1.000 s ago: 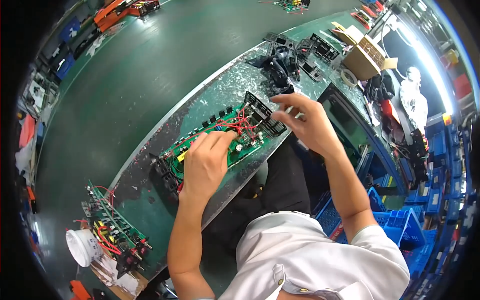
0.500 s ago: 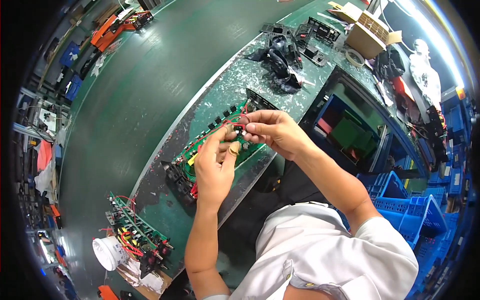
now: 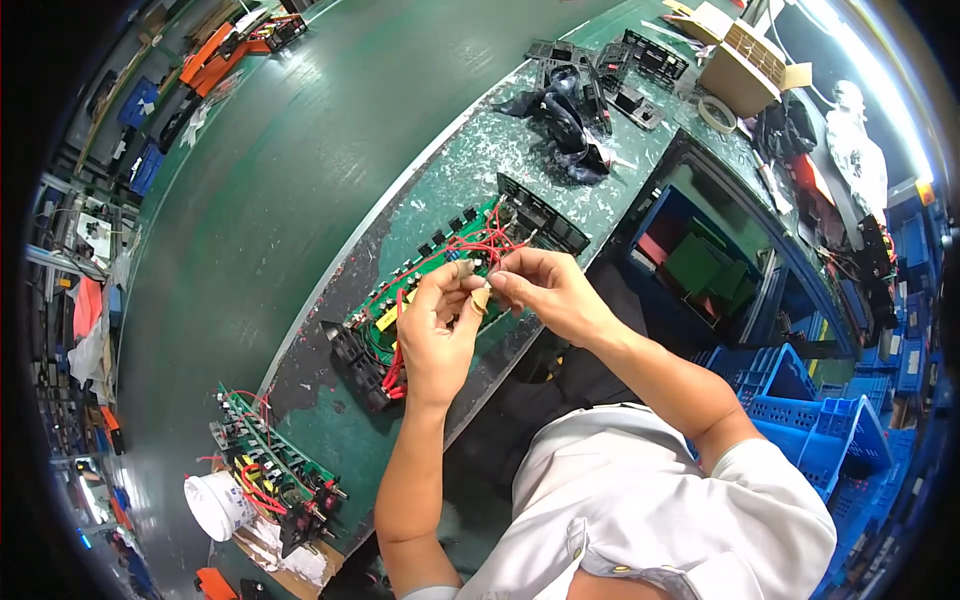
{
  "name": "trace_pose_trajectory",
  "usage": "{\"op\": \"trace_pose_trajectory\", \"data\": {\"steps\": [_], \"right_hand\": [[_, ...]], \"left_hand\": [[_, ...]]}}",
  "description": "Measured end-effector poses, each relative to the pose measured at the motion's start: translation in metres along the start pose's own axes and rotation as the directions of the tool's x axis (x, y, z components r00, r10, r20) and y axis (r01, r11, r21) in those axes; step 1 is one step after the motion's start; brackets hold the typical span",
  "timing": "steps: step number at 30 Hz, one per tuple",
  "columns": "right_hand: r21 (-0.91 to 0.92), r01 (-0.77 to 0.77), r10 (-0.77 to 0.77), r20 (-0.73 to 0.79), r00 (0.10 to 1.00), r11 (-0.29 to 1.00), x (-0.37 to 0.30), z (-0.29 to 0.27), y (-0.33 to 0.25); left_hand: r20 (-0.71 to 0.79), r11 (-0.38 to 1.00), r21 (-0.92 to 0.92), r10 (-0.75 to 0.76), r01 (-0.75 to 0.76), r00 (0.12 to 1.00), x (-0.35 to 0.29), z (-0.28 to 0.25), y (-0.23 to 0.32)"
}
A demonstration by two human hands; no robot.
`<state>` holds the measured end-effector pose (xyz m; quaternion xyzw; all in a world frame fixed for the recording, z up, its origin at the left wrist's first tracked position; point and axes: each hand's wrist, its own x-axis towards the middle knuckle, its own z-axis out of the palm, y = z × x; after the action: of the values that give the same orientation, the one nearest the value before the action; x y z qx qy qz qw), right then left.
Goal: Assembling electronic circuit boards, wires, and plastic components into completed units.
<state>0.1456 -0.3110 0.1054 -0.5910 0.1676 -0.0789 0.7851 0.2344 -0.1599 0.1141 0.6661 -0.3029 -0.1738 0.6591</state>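
Observation:
A long green circuit board (image 3: pixel 415 268) lies on the bench between two black end panels, the far one (image 3: pixel 545 215) and the near one (image 3: pixel 355 365). Loose red wires (image 3: pixel 478 240) tangle over its far half. Over the board, my left hand (image 3: pixel 437 325) has its thumb and fingers pinched; a yellowish wrap covers one fingertip. My right hand (image 3: pixel 555 292) pinches close against it, its fingertips nearly meeting the left ones. Something small and pale shows between the fingertips, too small to name; red wire runs close by.
A second wired board (image 3: pixel 270 455) and a white tub (image 3: pixel 218 505) stand at the near left. Black plastic parts (image 3: pixel 640 70), a tape roll (image 3: pixel 715 115) and a cardboard box (image 3: pixel 742 75) sit at the far end. Blue crates (image 3: pixel 810 425) stand at my right.
The red wires and small dark connector held up between my fingers have left them; the wires now lie over the board's far end. Both hands have shifted slightly down, still pinching.

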Motion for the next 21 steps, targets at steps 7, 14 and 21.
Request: {"op": "trace_pose_trajectory", "data": {"steps": [7,14,21], "right_hand": [[-0.059,-0.063,0.065,0.039,0.997,0.996,-0.002,-0.007,-0.007],[-0.688,-0.006,-0.232,-0.252,0.94,0.726,-0.004,-0.025,-0.008],[-0.747,-0.076,-0.228,-0.296,0.927,0.661,-0.004,-0.024,0.009]], "left_hand": [[0.014,0.973,0.189,0.135,-0.136,0.991,-0.004,0.003,-0.006],[0.138,0.795,0.485,0.34,-0.363,0.93,-0.004,0.007,-0.012],[0.253,0.678,0.593,0.354,-0.434,0.9,-0.006,0.014,-0.019]]}}
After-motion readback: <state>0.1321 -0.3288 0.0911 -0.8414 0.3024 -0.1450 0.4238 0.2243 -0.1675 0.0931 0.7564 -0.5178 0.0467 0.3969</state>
